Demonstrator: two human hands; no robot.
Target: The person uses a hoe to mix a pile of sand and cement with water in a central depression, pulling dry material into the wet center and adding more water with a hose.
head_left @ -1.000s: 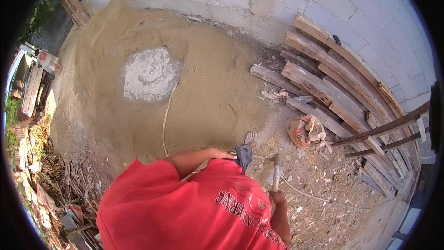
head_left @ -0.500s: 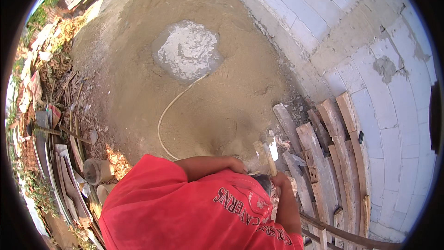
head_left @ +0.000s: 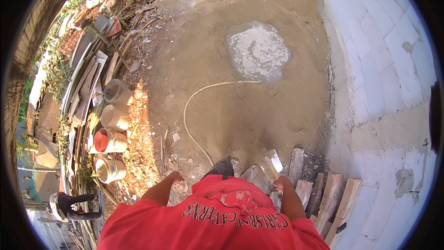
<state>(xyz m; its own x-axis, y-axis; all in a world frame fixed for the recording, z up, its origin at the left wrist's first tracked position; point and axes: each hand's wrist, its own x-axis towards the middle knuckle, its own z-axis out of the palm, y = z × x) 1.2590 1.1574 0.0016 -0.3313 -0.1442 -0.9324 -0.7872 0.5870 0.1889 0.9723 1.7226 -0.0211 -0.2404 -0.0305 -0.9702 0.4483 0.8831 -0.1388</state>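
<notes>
Handle (head_left: 273, 171) gripped in right hand (head_left: 280, 184), left hand (head_left: 175, 178) loosely curled

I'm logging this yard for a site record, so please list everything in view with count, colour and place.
Sand patch: one, brown, centre
Wet pool: one, grey-white, within the sand
Hose: one, cream, curving from near the feet to the pool
Block wall: one, pale grey, right
Planks: at least five, brown-grey, lower right
Buckets: four, off-white, one red inside, left
Dry litter: uncounted, orange-brown, beside buckets
Scrap boards: several, mixed colours, far left
Co-worker: one, dark and light clothing, lower left
Wooden-handled tool: one, tan handle, in right hand
Shirt: one, red, bottom centre
Sandalled feet: two, pale sandals, beyond shirt
Left hand: one, bare, left of shirt
Right hand: one, bare, on handle
</notes>
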